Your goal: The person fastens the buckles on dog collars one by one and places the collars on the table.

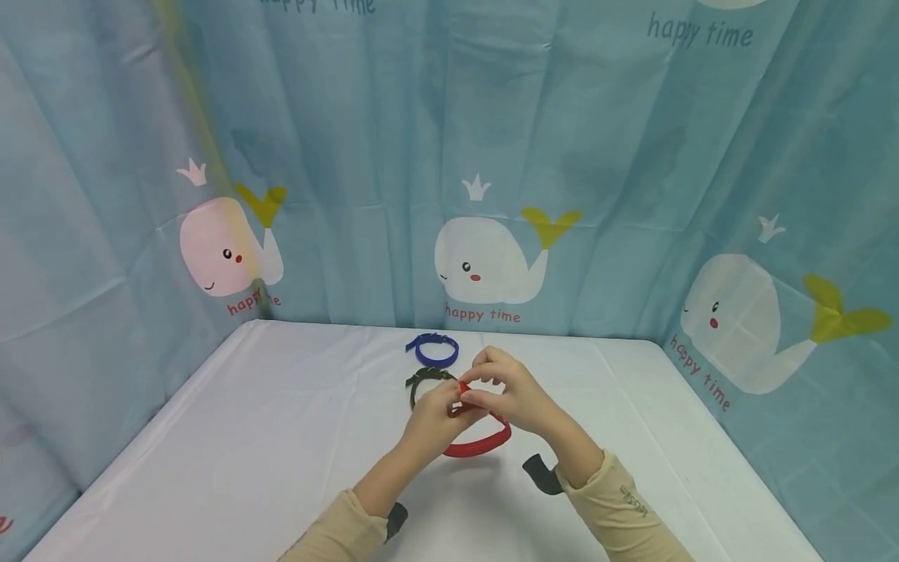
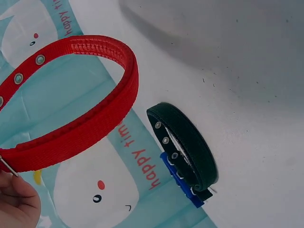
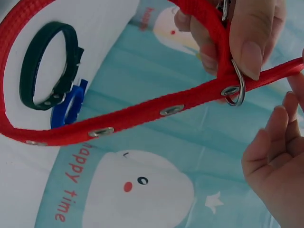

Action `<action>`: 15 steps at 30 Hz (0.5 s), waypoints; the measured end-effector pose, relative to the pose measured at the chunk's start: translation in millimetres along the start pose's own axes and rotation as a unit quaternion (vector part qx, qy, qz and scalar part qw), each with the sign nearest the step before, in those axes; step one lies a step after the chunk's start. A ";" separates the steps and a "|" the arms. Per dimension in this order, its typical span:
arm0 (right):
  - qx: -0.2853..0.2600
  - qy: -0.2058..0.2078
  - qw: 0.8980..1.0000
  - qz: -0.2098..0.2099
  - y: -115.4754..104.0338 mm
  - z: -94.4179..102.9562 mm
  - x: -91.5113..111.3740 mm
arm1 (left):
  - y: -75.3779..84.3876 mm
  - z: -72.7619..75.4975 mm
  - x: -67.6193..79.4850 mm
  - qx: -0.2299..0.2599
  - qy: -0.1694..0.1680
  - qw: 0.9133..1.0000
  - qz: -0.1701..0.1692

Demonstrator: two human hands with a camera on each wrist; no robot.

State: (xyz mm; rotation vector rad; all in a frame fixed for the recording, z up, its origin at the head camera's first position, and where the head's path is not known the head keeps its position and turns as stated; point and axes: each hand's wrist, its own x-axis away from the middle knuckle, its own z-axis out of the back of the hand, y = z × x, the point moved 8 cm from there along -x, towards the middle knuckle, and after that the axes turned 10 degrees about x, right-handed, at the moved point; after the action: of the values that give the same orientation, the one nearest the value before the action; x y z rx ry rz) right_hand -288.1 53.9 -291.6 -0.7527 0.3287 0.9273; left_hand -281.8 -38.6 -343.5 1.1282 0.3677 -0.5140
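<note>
A red collar (image 1: 479,448) with metal eyelets hangs as a loop above the table. My left hand (image 1: 431,425) grips it near the buckle; in the right wrist view, that hand's thumb (image 3: 251,57) presses beside a metal ring (image 3: 241,90) around the strap. The fingers of my right hand (image 1: 516,394) pinch the strap's free end, which runs out of the right wrist view at its right edge. Behind the hands, a dark green collar (image 1: 414,392) lies on the table, partly hidden by the left hand. A buckled blue collar (image 1: 437,362) lies farther back.
A white cloth covers the table (image 1: 246,437). Light blue curtains (image 1: 393,156) with whale prints stand around its back and sides. Dark curved pieces (image 1: 542,474) show beside both wrists.
</note>
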 end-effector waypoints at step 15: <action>-0.065 0.023 0.996 -0.058 2.6 5.2 -6.5 | -16.7 -14.1 -0.4 0.030 -0.044 0.994 0.092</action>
State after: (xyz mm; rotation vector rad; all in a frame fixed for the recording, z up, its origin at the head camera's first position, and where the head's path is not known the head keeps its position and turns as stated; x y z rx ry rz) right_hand -294.2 54.6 -285.4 -0.9044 0.2647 0.8275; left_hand -291.9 -31.1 -361.4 1.1810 0.1700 -0.4127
